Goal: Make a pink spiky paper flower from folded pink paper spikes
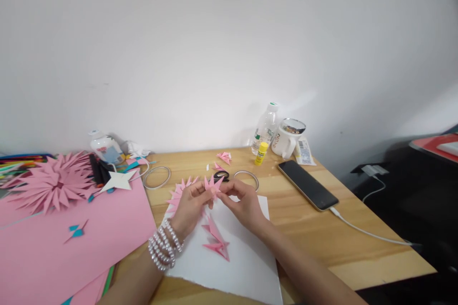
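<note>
Between my two hands is a pink folded-paper piece (213, 184) with several sharp points standing up. My left hand (191, 205), with a pearl bracelet (164, 246) on the wrist, pinches its left side. The fingertips of my right hand (246, 205) close on its right side. Below them, loose pink folded pieces (218, 243) lie on a white sheet (246, 267). A spiky pink paper chain (177, 195) sits behind my left hand, partly hidden by it. Just beyond the hands, black-handled scissors (222, 175) are partly covered.
On the left are pink sheets (118, 233), a large pink paper flower (59, 183), a white paper star (119, 180) and a white bottle (106, 147). A glue stick (261, 154), water bottle (265, 128), mug (286, 139) and charging phone (307, 185) are at the right.
</note>
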`<state>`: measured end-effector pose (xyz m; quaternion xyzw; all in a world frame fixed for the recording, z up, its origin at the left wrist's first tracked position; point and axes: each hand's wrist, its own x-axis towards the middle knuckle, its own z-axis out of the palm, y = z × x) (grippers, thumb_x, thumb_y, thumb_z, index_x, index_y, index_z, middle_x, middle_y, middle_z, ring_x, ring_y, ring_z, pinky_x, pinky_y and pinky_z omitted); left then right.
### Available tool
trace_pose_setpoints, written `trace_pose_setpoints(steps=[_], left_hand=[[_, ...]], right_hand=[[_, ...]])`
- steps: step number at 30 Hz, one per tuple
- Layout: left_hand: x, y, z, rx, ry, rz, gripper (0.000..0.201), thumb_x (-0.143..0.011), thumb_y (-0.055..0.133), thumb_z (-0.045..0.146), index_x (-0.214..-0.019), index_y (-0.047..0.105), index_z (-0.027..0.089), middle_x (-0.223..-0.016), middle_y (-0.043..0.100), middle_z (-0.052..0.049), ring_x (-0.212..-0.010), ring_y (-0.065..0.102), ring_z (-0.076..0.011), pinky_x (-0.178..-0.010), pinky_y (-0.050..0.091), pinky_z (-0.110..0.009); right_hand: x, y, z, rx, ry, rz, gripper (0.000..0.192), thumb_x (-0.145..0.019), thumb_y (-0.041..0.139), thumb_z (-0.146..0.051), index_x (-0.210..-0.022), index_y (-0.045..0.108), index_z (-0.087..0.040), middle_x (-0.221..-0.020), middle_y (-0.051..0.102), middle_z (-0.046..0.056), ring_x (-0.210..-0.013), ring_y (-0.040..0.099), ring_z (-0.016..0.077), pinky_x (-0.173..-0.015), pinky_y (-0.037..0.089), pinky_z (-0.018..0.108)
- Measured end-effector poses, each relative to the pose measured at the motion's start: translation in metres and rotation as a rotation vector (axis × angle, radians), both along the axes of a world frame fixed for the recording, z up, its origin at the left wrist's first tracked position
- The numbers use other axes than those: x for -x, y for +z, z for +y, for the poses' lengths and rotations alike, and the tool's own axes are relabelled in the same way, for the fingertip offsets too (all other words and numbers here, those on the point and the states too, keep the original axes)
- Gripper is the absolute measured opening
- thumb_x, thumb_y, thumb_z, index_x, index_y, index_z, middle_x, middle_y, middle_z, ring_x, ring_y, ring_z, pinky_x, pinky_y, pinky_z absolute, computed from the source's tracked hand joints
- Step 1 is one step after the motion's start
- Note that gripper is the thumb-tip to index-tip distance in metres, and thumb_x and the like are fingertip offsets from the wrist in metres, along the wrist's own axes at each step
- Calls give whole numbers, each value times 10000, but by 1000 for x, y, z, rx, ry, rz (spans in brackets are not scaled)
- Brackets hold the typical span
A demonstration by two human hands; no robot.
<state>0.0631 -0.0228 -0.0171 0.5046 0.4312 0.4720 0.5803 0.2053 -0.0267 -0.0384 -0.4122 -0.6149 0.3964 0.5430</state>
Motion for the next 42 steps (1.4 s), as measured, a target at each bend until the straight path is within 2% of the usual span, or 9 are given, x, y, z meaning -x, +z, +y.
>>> trace_pose_setpoints(steps=[5,9,16,21,26,32,36,40,42], left_hand=[[7,4,3,-85,-16,151,202,-674,652,324,-610,591,143,-507,550,12,-500,500,-110,-507,371,-225],[17,-2,15,-43,355,44,240,-645,670,362,-627,601,133,-547,585,6,-532,533,-109,-545,405,-228],[26,2,23,10,492,-195,267,-594,709,340,-700,600,120,-616,613,-3,-536,557,-104,-544,448,-234],[27,-2,23,24,493,-223,288,-592,711,341,-720,581,119,-599,597,3,-508,563,-102,-475,433,-208],[24,-12,25,20,461,-170,325,-574,710,385,-708,574,122,-610,605,-11,-494,568,-112,-425,411,-201],[23,-10,25,33,434,-241,310,-582,711,372,-717,570,130,-595,604,3,-486,568,-103,-447,412,-200],[22,-1,20,55,292,-296,248,-598,716,313,-711,599,126,-623,611,-6,-559,580,-108,-481,432,-198],[18,6,14,109,172,-293,204,-594,720,292,-652,621,123,-636,613,-19,-576,564,-109,-506,455,-210],[16,7,12,126,141,-289,195,-599,717,290,-632,630,119,-623,609,-23,-577,560,-109,-525,462,-215]], right_hand=[[0,-1,8,204,179,153,236,-707,626,-382,-657,558,-162,-607,576,-8,-555,573,114,-559,524,264],[-1,-9,14,194,79,66,184,-714,607,-334,-679,594,-155,-633,600,4,-564,569,114,-559,509,255],[-4,7,42,-96,-117,-895,205,-800,443,-134,-831,643,-171,-782,650,38,-678,595,140,-604,442,237],[21,17,90,-180,-3,-1121,254,-757,471,-50,-913,638,-159,-991,625,94,-958,543,198,-781,377,270],[47,12,109,-198,101,-1280,158,-726,501,-62,-719,651,-111,-815,648,144,-848,579,252,-761,358,327],[42,18,102,-244,141,-1216,128,-723,533,-70,-795,634,-101,-825,665,136,-818,601,224,-765,375,310],[-10,42,83,-225,193,-1072,179,-830,477,-234,-900,624,-159,-764,683,25,-644,620,118,-604,433,220],[-70,69,41,-112,729,-606,408,-475,728,-492,-705,680,-159,-540,635,-21,-428,580,115,-449,439,209],[-77,72,21,110,790,-489,367,-609,660,-490,-720,682,-140,-555,640,13,-405,568,107,-432,439,212]])
